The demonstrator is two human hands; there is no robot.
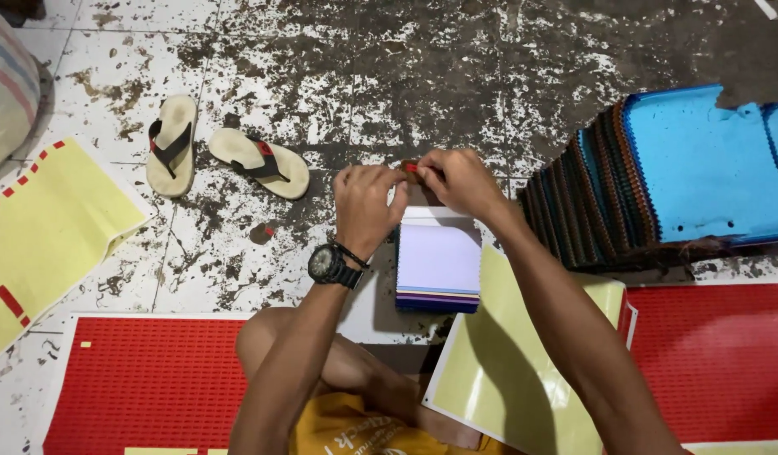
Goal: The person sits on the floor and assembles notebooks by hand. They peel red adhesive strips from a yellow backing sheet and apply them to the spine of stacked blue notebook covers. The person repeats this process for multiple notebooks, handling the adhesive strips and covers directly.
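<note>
Pinching a small red-and-brown piece (411,168) between them, the left hand (365,206) and right hand (460,179) meet just above the far edge of a stack of fabric swatches (438,261) on the floor (338,76) — fingers closed on the piece. Yellow sheet (498,371) lies beside the stack — flip-flops (224,152) farther left.

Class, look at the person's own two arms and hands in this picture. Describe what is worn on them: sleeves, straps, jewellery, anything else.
Both forearms are bare, with no sleeves showing. The left hand has a chunky black wristwatch with a round dial, and a thin dark band beside it. The right hand and its wrist wear nothing: no gloves or rings are visible on either hand.
</note>
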